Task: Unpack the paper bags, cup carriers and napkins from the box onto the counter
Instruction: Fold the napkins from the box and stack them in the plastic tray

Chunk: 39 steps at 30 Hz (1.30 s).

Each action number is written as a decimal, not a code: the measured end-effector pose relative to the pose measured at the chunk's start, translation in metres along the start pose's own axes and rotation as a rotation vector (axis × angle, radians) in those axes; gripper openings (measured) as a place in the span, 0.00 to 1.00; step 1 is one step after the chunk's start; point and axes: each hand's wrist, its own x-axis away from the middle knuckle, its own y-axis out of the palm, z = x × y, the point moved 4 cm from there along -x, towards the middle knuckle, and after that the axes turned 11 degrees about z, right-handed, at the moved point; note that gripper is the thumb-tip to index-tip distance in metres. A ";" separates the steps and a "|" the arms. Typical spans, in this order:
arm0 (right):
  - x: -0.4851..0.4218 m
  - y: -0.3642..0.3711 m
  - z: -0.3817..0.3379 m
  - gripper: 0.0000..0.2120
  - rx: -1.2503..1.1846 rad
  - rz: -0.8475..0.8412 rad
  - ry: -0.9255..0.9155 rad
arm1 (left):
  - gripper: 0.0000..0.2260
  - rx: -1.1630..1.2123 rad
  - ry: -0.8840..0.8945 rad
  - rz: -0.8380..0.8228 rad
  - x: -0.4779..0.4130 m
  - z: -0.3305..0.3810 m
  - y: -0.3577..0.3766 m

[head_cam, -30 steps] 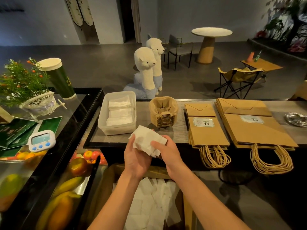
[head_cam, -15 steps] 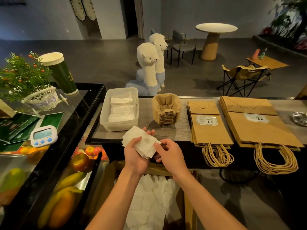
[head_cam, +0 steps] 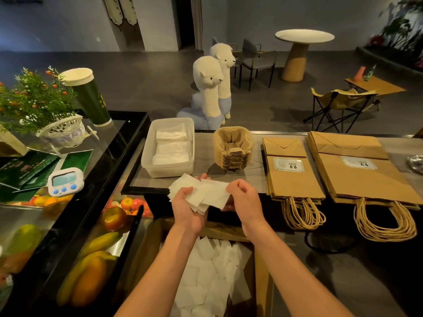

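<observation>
Left hand (head_cam: pixel 187 210): palm up, fingers close together under a fanned handful of napkins (head_cam: pixel 201 195), thumb laid over the near sheets, so it holds the handful.
Left fingertips (head_cam: pixel 204 177): they show just past the handful's far edge.
Right hand (head_cam: pixel 246 203): fingers curled in narrow, pinching the right edge of the top sheet of that handful.
Handful's place: in the air between the two hands, over the near edge of the counter (head_cam: pixel 206 173).
Plastic tub (head_cam: pixel 168 167): on the counter just beyond the left fingertips and slightly to their left; clear-walled, with folded napkins (head_cam: pixel 171 145) stacked inside.
Cup carriers (head_cam: pixel 233 148): a nested brown stack on the counter beyond the right fingers, near the tub but apart from it.
Small paper bags (head_cam: pixel 291 181): a flat pile to the right of the right fingers, white label on top, twine handles hanging over the counter's near edge.
Large paper bags (head_cam: pixel 366 179): farther right again, just beside the small pile, handles also over the edge.
Cardboard box (head_cam: pixel 262 277): open, below the wrists and nearer than the fingers; loose napkins (head_cam: pixel 210 271) lie scattered inside.
Timer (head_cam: pixel 65 180): white with blue buttons, well to the left of the left fingers, on the display case (head_cam: pixel 109 170).
Fruit (head_cam: pixel 114 218): inside the case, left of the left wrist and lower.
Green cup (head_cam: pixel 88 94): far beyond and left of the fingers, on the case.
Alpaca figures (head_cam: pixel 209 88): on the floor past the tub.
</observation>
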 end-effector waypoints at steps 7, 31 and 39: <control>0.000 0.007 -0.040 0.11 -0.401 -0.264 0.059 | 0.07 -0.200 0.056 0.095 0.008 0.002 -0.003; 0.006 0.017 0.013 0.16 0.048 -0.062 0.185 | 0.15 -0.240 0.119 -0.160 0.010 -0.002 0.016; 0.002 0.009 0.004 0.14 -0.186 -0.030 0.037 | 0.19 -0.700 0.459 -0.235 0.011 0.003 0.024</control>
